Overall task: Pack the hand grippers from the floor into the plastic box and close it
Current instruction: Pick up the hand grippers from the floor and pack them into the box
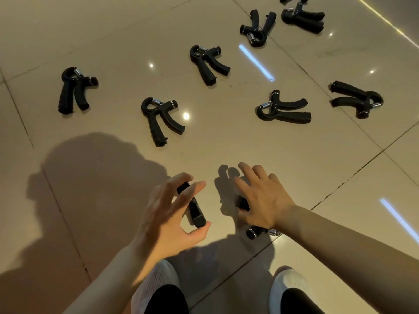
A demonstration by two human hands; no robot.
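Several black hand grippers with steel springs lie scattered on the tiled floor, among them one at the left (77,89), one in the middle (161,118) and one at the right (283,107). My left hand (167,214) curls its index finger and thumb around the black handle of a hand gripper (193,208) just above the floor. My right hand (265,200) lies palm down over another hand gripper (260,231). Its thumb presses a black part, and only the knob and spring stick out below the wrist. The plastic box is not in view.
More grippers lie farther off at the back (208,63), (258,28), (302,17) and far right (358,98). My white shoes (158,288) stand at the bottom edge. My shadow covers the glossy beige floor (90,177) on the left.
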